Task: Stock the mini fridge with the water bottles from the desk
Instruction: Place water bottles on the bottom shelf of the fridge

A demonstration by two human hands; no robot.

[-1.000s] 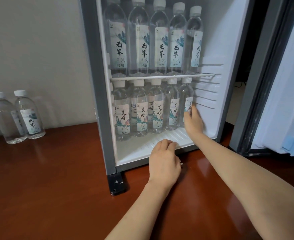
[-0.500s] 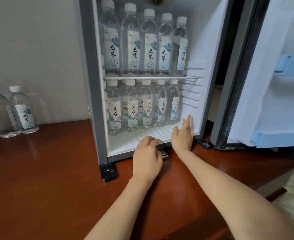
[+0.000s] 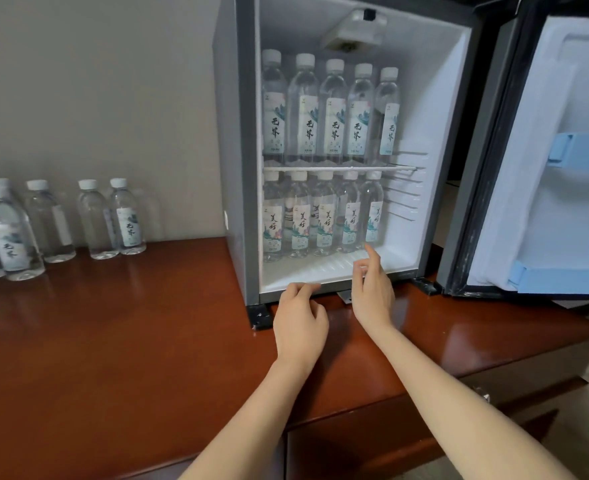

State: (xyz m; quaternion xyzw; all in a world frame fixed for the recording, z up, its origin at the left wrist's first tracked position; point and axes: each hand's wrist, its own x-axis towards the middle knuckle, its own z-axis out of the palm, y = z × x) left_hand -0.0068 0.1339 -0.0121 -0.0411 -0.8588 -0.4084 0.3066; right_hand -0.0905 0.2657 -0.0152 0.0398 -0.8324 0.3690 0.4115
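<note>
Water bottles not yet stocked: upright on the counter along the wall, at nine o'clock from both grips and well apart from them, long axes vertical, caps up. Nearest bottle just beside a neighbour, closest of the group to the grey side of the mini fridge.

Of the two, left grip lies nearer that group, so probably the one for the reach: across toward nine o'clock, then a side-on wrap round an upright body.

At present left grip sits at the fridge's lower front edge, fingers loosely curled, holding nothing. Right grip just at three o'clock of it, forefinger stretched toward twelve, near the rightmost bottle of the lower row; other fingers loosely bent, nothing held.

Fridge open, door swung out to three o'clock. Five bottles across the upper row on the wire shelf; five in front below, more behind.

Writing: upper-row labels carry two black brush characters, read as 无界, over a blue-green landscape; same on the nearest bottle. Lower-row labels read 美好. Small print too fine to make out.
</note>
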